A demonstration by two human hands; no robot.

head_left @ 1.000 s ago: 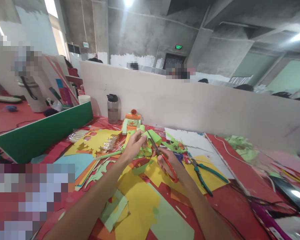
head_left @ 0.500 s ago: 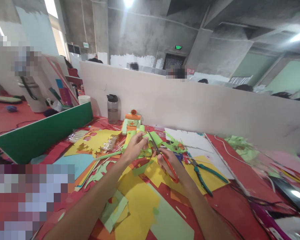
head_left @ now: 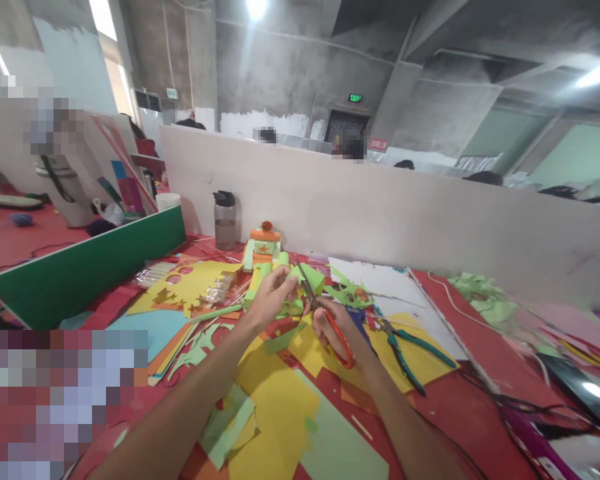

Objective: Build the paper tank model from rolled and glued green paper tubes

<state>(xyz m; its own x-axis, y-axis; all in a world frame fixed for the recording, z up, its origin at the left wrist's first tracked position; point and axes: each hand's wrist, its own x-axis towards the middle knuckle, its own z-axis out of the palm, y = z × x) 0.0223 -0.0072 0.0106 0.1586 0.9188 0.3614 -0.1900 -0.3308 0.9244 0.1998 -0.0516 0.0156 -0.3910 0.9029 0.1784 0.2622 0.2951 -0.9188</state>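
My right hand (head_left: 333,323) is closed round a pair of scissors (head_left: 340,339) with red-orange handles, its dark blades pointing up and left. A piece of light green paper (head_left: 311,277) lies at the blades. My left hand (head_left: 275,293) pinches the near edge of this paper between thumb and fingers, just left of the blade tips. Behind the hands stands a green and orange paper model (head_left: 264,248) with a star on its front. Yellow paper (head_left: 275,407) and green paper scraps (head_left: 230,423) lie below my forearms.
Pliers with teal handles (head_left: 405,353) rest on yellow paper at the right. A water bottle (head_left: 225,220) stands by the white partition (head_left: 380,207). On the left is a green board (head_left: 95,267); at far right lies a phone-like dark object (head_left: 585,383). Cut yellow paper (head_left: 180,287) lies left.
The scissors' handles have shifted slightly left and their blades look a little more closed at the green paper. My left hand stays nearly still, and the camera view has moved slightly.
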